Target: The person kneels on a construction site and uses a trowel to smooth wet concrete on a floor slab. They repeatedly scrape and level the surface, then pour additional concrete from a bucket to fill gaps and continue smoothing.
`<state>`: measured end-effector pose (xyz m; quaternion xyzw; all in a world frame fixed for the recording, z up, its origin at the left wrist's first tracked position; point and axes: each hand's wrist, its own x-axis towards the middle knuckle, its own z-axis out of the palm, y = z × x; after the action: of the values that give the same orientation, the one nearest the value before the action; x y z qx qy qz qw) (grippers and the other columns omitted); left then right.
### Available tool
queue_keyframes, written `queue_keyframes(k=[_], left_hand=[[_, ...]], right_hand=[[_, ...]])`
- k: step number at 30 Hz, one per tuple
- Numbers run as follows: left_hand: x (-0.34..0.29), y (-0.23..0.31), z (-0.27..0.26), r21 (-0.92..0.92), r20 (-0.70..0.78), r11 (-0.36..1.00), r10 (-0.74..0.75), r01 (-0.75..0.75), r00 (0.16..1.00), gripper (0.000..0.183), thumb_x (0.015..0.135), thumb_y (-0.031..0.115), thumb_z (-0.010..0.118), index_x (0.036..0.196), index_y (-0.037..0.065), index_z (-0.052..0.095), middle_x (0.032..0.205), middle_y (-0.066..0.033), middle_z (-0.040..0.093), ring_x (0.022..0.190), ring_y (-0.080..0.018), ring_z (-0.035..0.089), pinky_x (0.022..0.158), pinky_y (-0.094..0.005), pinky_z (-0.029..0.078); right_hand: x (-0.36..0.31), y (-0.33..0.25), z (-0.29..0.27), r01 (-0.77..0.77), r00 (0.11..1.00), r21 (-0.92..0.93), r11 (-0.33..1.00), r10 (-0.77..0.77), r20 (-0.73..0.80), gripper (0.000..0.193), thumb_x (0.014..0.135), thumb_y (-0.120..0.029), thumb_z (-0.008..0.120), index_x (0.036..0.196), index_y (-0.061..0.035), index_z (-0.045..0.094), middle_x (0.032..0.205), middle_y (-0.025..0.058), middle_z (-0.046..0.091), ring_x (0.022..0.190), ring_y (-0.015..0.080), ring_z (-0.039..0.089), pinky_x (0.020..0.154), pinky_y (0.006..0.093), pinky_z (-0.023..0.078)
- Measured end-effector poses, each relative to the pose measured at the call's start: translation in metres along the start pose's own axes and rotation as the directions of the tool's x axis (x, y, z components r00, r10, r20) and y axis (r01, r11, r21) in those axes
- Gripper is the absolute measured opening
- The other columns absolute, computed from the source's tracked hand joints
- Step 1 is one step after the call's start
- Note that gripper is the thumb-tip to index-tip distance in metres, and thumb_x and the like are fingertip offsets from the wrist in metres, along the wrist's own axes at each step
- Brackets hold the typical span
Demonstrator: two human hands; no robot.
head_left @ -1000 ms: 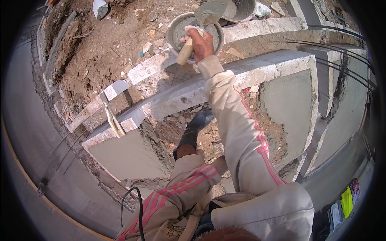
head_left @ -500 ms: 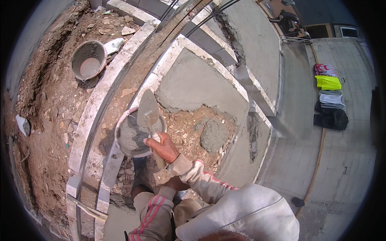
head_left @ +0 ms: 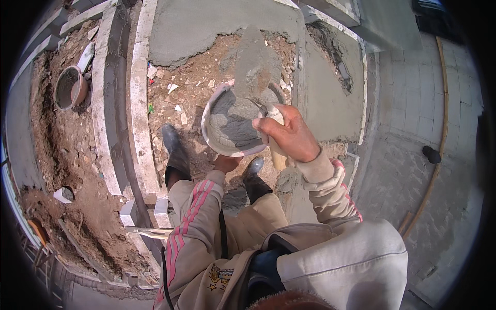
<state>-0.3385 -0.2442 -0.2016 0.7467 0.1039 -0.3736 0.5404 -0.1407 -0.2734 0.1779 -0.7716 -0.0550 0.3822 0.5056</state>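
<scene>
My right hand [head_left: 295, 135] is closed around the wooden handle of a trowel [head_left: 251, 67]. Its broad grey blade points away from me, over the far rim of a bucket [head_left: 207, 135]. Wet grey mortar [head_left: 232, 121] lies inside that bucket. Below the near rim, my left hand [head_left: 226, 163] grips the bucket, its fingers partly hidden beneath it. Beyond the blade, a smooth mortar layer [head_left: 191, 26] ends in a ragged edge against bare, stony soil [head_left: 175, 93].
Low white block walls [head_left: 140, 103] run along the left of my boots [head_left: 176, 147]. Past them, a second bucket [head_left: 71, 89] rests on rough earth. Smooth grey mortar [head_left: 330, 88] covers the strip at right. A long pole [head_left: 443, 113] lies on the paving farther right.
My view has shifted. The mortar bucket has come away from the block wall to in front of me, and my left hand is now on it. The trowel stays in my right hand.
</scene>
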Motion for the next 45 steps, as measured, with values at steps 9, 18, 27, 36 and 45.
queue_keyframes(k=[9,18,27,36,45], left_hand=[[0.008,0.117,0.058,-0.945,0.167,-0.283,0.006,0.162,0.986,0.057,0.093,0.055,0.055,0.129,0.011,0.058,0.128,-0.0140,0.062,0.116,-0.0325,0.060,0.099,-0.0457,0.048],[0.019,0.138,-0.058,-0.831,-0.234,-0.501,-0.081,-0.242,0.969,0.069,0.094,0.063,0.051,0.139,0.011,0.050,0.134,-0.0137,0.059,0.120,-0.0320,0.059,0.103,-0.0461,0.047],[0.025,0.117,-0.163,-0.833,-0.523,-0.090,-0.192,-0.546,0.830,0.058,0.102,0.047,0.049,0.142,0.006,0.043,0.133,-0.0102,0.055,0.120,-0.0216,0.056,0.104,-0.0385,0.046],[0.006,0.164,-0.204,-0.383,-0.758,0.697,0.139,-0.607,0.638,0.062,0.098,0.033,0.057,0.150,0.005,0.037,0.147,-0.0165,0.046,0.138,-0.0265,0.041,0.115,-0.0373,0.030],[0.013,0.151,-0.181,-0.329,-0.746,0.688,0.231,-0.647,0.625,0.057,0.101,0.028,0.053,0.151,0.007,0.036,0.157,-0.0159,0.032,0.148,-0.0289,0.024,0.120,-0.0414,0.020]], right_hand=[[-0.132,-0.012,-0.128,0.175,0.944,0.405,0.897,-0.036,-0.328,0.022,0.082,-0.019,0.065,0.083,-0.0022,0.050,0.067,0.0023,0.043,0.059,0.0114,0.043,0.054,0.0272,0.039],[-0.010,0.078,-0.116,0.170,0.926,-0.186,0.968,-0.221,-0.306,0.029,0.084,-0.022,0.075,0.088,0.0031,0.061,0.078,0.0057,0.061,0.076,0.0136,0.057,0.069,0.0284,0.046],[0.149,0.169,-0.102,0.151,0.901,0.165,0.975,-0.067,-0.428,0.038,0.082,-0.020,0.076,0.104,0.0072,0.062,0.094,0.0094,0.064,0.084,0.0165,0.060,0.075,0.0308,0.049],[0.212,0.238,-0.128,0.097,0.889,0.430,0.898,0.116,-0.443,0.031,0.083,-0.012,0.072,0.108,0.0023,0.061,0.091,0.0068,0.066,0.078,0.0167,0.065,0.066,0.0322,0.052],[0.184,0.290,-0.126,-0.030,0.863,0.539,0.842,0.293,-0.410,0.028,0.087,-0.009,0.065,0.111,0.0053,0.064,0.104,0.0124,0.069,0.088,0.0242,0.069,0.076,0.0377,0.058]])
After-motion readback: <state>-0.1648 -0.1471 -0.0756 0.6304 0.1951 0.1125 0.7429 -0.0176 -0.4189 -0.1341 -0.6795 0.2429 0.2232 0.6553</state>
